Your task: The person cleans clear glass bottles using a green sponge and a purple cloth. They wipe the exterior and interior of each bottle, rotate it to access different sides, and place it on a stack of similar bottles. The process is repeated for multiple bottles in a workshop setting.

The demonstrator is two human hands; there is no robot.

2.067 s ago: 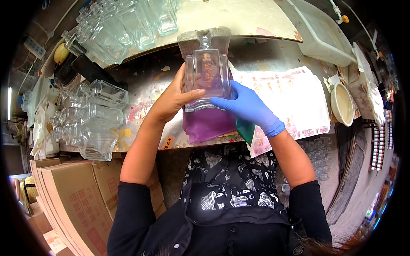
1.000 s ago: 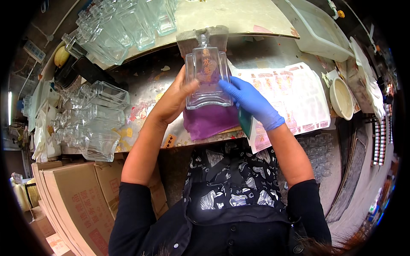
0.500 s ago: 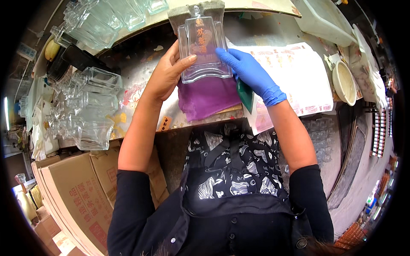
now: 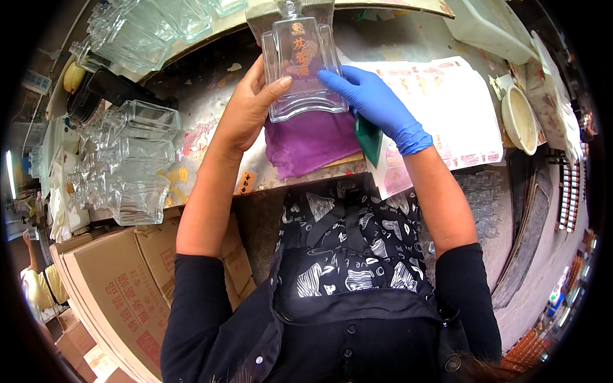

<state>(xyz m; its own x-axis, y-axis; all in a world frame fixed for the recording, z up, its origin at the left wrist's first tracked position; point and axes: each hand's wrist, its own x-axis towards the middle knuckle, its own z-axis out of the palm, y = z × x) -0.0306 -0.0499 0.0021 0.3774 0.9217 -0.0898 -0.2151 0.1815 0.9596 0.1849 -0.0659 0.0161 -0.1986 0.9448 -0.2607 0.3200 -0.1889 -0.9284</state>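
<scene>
A clear glass bottle [image 4: 308,96] with orange lettering on its front is held between my two hands, neck pointing away from me. My bare left hand [image 4: 250,107] grips its left side, thumb lying on the front face. On the other side my right hand [image 4: 377,105], in a blue glove, presses its thumb to the glass. A flat green piece [image 4: 367,142], perhaps a scraper, sticks out from under the gloved palm. Below the bottle lies a purple cloth [image 4: 306,148]. A grey corrugated block [image 4: 257,22] is behind the bottle's top.
White printed sheets [image 4: 447,105] cover the bench at right, beside a cream bowl [image 4: 520,121]. Several clear bottles [image 4: 147,153] lie at left; more [image 4: 147,38] are on the upper shelf. Cardboard boxes [image 4: 115,287] stand below left. A person's raised arm [image 4: 30,249] shows at far left.
The bottle has shifted slightly left and away between my hands, its lettered face showing larger. My grip looks the same. At far left, a person's arm has come into view.
</scene>
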